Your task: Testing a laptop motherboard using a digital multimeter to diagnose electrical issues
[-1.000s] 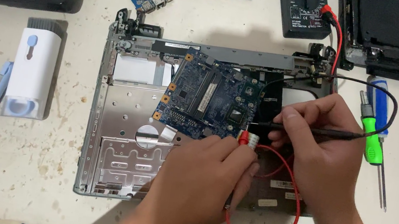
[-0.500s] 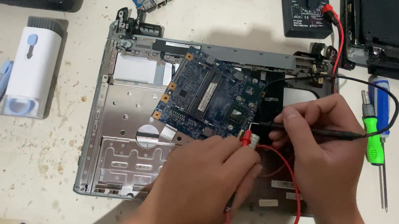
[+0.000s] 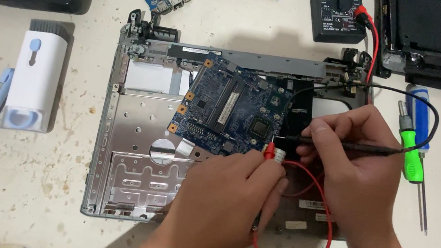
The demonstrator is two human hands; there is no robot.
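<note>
Two probes on blue circuit board point(image 3: 229, 105) inside open laptop chassis point(image 3: 128, 157): left hand point(image 3: 226, 201) pinches red probe point(image 3: 269, 153), right hand point(image 3: 350, 172) pinches black probe point(image 3: 363, 146); multimeter point(image 3: 336, 10) above.

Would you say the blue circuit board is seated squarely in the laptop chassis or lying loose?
Lying loose, apparently: the blue circuit board sits skewed to the edges of the laptop chassis.

Both forearms enter from the bottom edge and converge at centre right of the frame. The left hand point(image 3: 230, 198) lies knuckles-up, fingertips pinched together. The right hand point(image 3: 356, 168) sits just beside it, fingers curled in a pen-like pinch.
</note>
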